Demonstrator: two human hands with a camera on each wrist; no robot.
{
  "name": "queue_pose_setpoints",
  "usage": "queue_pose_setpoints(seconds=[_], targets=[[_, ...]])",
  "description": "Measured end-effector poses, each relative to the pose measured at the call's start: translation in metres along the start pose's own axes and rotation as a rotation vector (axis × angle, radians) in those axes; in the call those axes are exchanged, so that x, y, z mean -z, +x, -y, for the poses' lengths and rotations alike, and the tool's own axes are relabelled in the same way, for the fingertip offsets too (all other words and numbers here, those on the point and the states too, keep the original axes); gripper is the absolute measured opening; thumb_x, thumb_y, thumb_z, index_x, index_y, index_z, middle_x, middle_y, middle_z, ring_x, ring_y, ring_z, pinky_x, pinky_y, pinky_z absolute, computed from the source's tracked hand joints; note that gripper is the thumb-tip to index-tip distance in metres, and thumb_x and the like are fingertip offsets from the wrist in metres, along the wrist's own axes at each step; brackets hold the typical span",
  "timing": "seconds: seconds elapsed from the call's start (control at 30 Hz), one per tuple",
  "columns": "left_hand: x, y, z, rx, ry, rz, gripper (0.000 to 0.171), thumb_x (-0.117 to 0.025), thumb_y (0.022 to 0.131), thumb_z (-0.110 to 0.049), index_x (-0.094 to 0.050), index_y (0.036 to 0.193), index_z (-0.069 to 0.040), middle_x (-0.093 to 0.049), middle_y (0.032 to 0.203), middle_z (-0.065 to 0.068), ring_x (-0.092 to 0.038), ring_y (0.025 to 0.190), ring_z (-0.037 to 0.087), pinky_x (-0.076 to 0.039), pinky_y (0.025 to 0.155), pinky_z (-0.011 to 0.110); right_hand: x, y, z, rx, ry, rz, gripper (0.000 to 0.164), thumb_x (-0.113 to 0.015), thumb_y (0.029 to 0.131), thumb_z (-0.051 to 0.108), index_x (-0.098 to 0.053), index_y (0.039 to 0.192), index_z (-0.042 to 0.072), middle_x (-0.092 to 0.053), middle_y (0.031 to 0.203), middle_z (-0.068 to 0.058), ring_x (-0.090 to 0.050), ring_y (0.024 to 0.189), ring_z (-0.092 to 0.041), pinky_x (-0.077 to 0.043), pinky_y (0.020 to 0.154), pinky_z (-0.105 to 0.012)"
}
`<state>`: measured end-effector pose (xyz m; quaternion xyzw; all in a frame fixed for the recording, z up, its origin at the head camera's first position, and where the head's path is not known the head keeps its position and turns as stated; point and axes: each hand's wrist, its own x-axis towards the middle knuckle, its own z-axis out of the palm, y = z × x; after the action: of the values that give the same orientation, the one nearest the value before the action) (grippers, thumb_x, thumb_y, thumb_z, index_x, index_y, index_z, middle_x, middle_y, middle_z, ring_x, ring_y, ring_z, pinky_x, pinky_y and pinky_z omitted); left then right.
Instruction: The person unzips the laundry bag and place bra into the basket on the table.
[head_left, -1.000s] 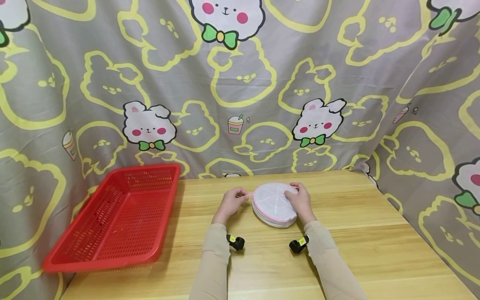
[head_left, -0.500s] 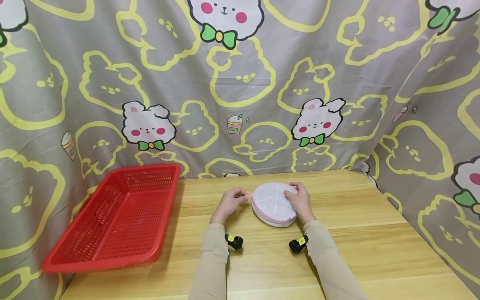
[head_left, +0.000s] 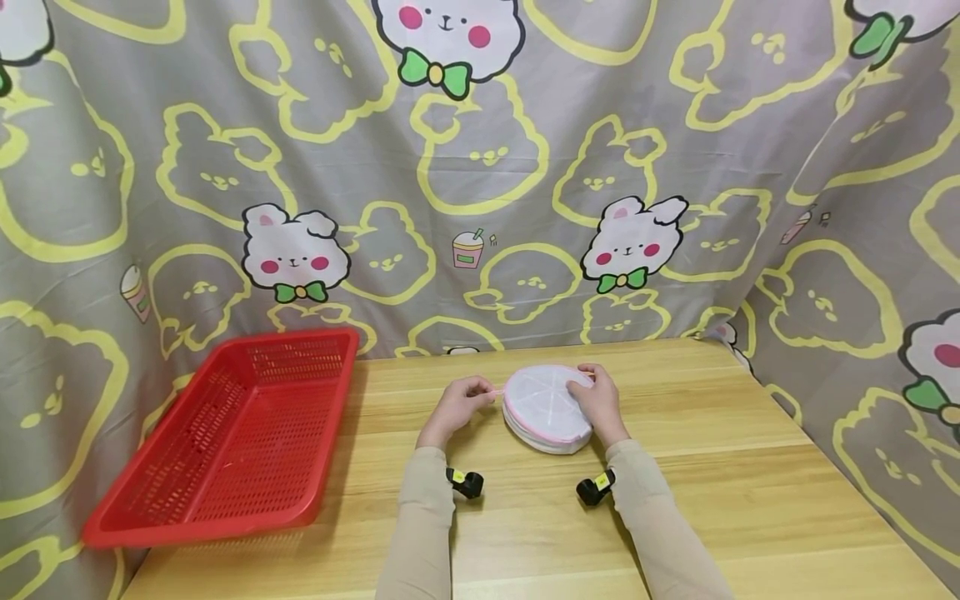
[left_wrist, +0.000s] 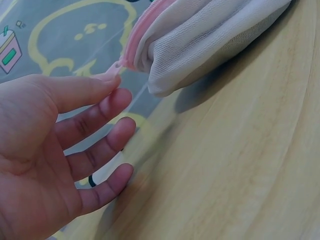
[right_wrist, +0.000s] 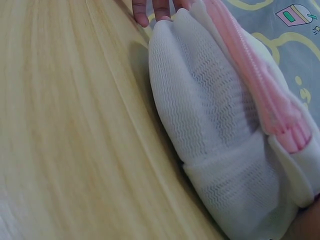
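A round white mesh laundry bag (head_left: 546,406) with pink piping is held tilted at the far middle of the table. My left hand (head_left: 457,403) pinches the pink zipper pull (left_wrist: 115,68) at the bag's left edge between thumb and index finger. The other fingers spread loosely below. My right hand (head_left: 602,402) grips the bag's right rim, thumb on the top face, fingers hidden behind. In the right wrist view, the pink zipper (right_wrist: 257,80) runs shut along the side, and soft mesh (right_wrist: 205,100) bulges beneath it.
A red perforated plastic basket (head_left: 262,433) stands on the left of the wooden table (head_left: 525,542). A grey patterned curtain (head_left: 517,175) hangs behind and at both sides. A black wrist camera (head_left: 467,483) sits on each forearm.
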<state>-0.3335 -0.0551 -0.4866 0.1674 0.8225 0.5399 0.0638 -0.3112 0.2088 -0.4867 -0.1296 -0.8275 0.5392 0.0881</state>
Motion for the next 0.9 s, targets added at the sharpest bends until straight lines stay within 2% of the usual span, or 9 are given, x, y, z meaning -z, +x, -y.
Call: queue_pose_setpoints(seconds=[0.37,0.73,0.9], targets=[[0.0014,-0.0003,0.001,0.001,-0.005,0.02,0.01,-0.064,0.094,-0.019,-0.069,0.096,-0.01,-0.064,0.088,0.004,-0.059,0.083,0.031,-0.045,0.065,0.027,-0.0002,0.0002,0.0001,0.006,-0.003,0.002,0.047,-0.062,0.091,0.016,-0.048,0.134,0.002,-0.051,0.129,-0.024,-0.049,0.115,-0.035,-0.041,0.102,-0.049],[0.0019,0.0004,0.0007,0.001,-0.015,0.031,0.012,-0.066,0.093,-0.021,-0.07,0.096,-0.01,-0.066,0.09,0.005,-0.059,0.086,0.029,-0.045,0.07,0.027,-0.0006,0.0,0.0005,0.008,0.001,-0.011,0.047,-0.064,0.089,0.015,-0.05,0.132,0.002,-0.053,0.124,-0.023,-0.051,0.109,-0.034,-0.045,0.095,-0.045],[0.0023,-0.0009,0.0001,0.0,-0.03,0.04,0.012,-0.067,0.092,-0.02,-0.07,0.096,-0.009,-0.065,0.088,0.008,-0.057,0.086,0.035,-0.044,0.069,0.028,0.0002,0.0003,0.0002,0.01,-0.011,-0.004,0.047,-0.063,0.09,0.016,-0.049,0.133,0.003,-0.053,0.125,-0.023,-0.052,0.109,-0.034,-0.045,0.094,-0.045]])
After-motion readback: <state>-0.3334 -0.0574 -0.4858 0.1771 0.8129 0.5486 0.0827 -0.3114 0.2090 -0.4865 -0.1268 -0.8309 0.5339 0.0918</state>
